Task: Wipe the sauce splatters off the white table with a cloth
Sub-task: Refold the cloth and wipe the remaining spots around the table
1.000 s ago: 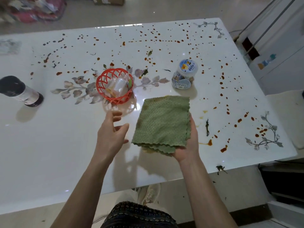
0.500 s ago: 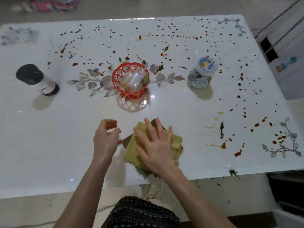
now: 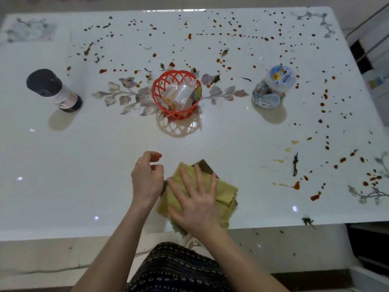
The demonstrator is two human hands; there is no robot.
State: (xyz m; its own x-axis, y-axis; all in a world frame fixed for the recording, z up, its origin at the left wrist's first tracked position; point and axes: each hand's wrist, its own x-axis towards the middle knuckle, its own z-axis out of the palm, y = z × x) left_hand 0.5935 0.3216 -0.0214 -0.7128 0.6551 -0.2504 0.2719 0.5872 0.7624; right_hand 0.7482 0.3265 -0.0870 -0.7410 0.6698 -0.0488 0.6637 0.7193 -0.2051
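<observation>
Lying folded under the flat right hand (image 3: 194, 204), yellow-green cloth (image 3: 225, 191).

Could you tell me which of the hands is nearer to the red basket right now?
Left. The left hand hovers loosely curled just in front of the red basket, slightly to its left. The right hand lies flat on the green cloth, closer to the table's near edge.

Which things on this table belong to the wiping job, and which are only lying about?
Belong to the job:
cloth, flat under the right hand
left hand, beside the cloth
sauce splatters
white table

Only lying about:
red basket
dark-capped bottle
jar with a printed lid
</observation>
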